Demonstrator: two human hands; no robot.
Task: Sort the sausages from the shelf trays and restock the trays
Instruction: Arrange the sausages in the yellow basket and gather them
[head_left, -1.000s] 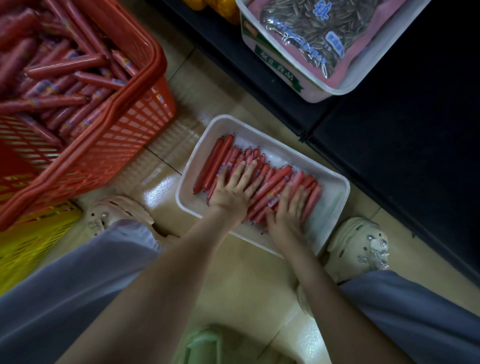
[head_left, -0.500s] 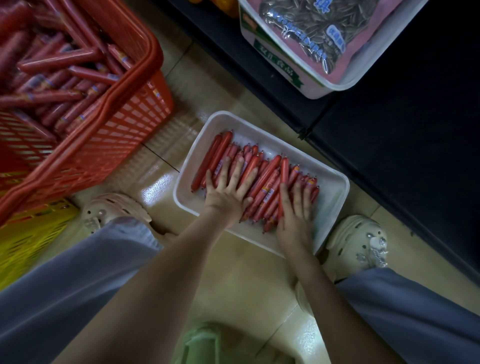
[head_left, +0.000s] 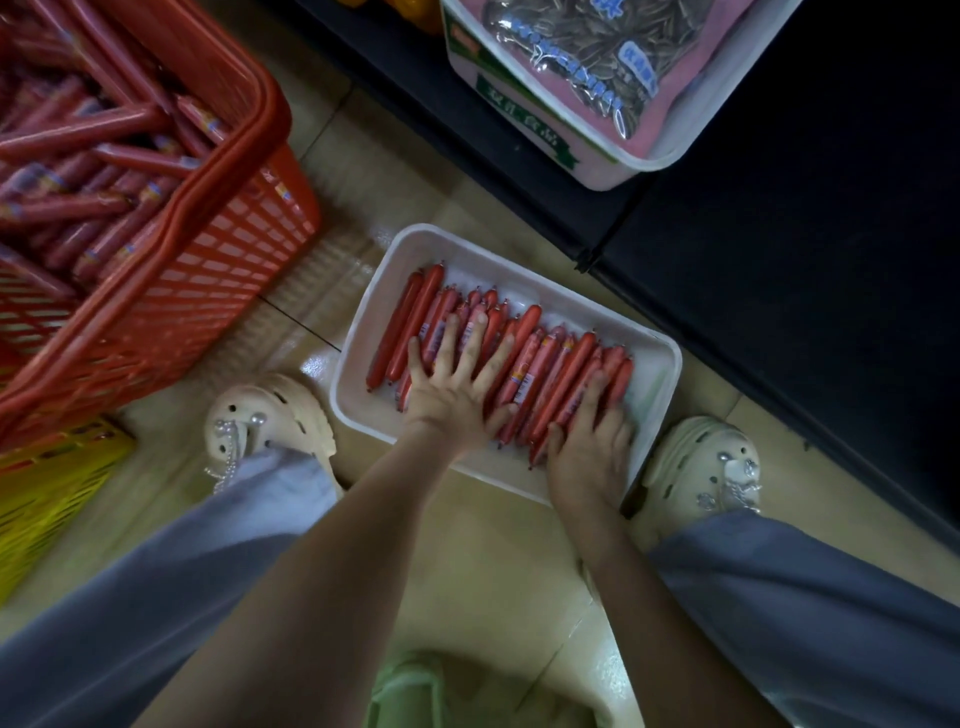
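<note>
My left hand (head_left: 457, 384) and right hand (head_left: 592, 441) lie spread flat on the sausages (head_left: 550, 364) in the white tray (head_left: 652, 371); the red basket (head_left: 208, 291) stands at ten o'clock.

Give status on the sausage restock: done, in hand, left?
Done: sausages lie side by side in the white tray. In hand: left hand and right hand press flat on them. Left: the red basket holds many more; the tray is not on the shelf.
</note>
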